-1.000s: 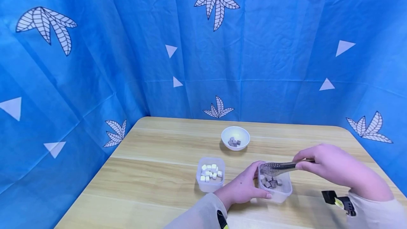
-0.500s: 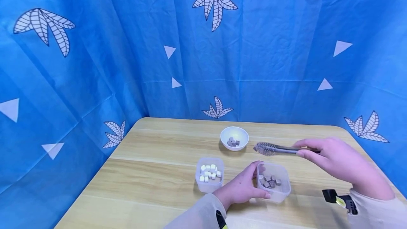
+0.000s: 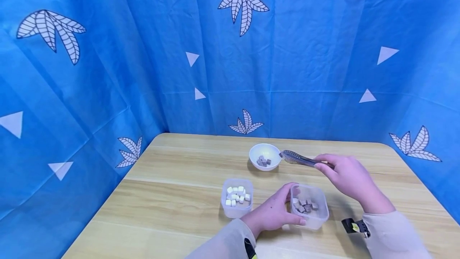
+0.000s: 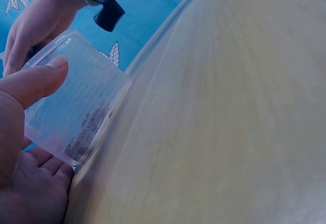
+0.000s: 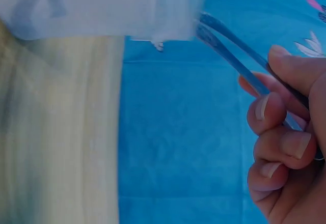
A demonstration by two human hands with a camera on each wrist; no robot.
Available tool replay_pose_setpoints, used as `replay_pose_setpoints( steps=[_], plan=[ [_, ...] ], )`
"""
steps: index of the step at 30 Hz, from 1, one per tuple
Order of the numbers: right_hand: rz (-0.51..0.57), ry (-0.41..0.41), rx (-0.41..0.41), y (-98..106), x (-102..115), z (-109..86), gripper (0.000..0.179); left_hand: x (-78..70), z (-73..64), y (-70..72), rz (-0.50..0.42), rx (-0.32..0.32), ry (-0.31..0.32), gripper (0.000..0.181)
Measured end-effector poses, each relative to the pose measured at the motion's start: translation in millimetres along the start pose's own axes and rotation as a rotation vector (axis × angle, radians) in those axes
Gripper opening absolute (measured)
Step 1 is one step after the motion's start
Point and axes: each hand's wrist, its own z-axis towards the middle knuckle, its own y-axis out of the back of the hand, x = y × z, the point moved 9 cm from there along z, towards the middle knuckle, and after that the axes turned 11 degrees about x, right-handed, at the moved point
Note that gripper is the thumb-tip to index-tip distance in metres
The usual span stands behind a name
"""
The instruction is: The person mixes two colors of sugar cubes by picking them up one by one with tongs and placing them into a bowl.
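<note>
My left hand (image 3: 274, 212) holds a clear plastic container (image 3: 316, 222), thumb along its near side. Brown-grey cubes (image 3: 305, 206) lie inside; in the left wrist view they show through the container wall (image 4: 76, 89). My right hand (image 3: 344, 176) grips metal tongs (image 3: 300, 159) by the handles, fingers curled round them in the right wrist view. The perforated tong head hangs just right of a white bowl (image 3: 256, 152). A small dark piece seems to stick out at the tong tips, too small to tell surely. Several similar cubes (image 3: 264, 162) lie in the bowl.
Left of my left hand stands a second clear container (image 3: 237, 213) with several white cubes (image 3: 238, 195). All stand on a wooden table (image 3: 172, 195). A blue patterned curtain (image 3: 305, 71) hangs behind and to the sides.
My right hand has lifted the tongs out of the right container and carried them up, away and leftward to the bowl's right edge. My left hand keeps its hold on the container.
</note>
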Motion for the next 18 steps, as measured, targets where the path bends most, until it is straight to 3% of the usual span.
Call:
replay_pose_setpoints(
  steps=[10,18],
  plan=[
    [0.032,-0.057,0.035,-22.9,-9.8,8.0,0.032,-2.7,-0.8,-0.2,0.016,0.011,-0.024,0.089],
    [0.039,-0.070,0.034,-23.8,-10.7,7.6,0.031,-1.0,0.4,-0.5,0.009,0.004,-0.016,0.093]
  ],
)
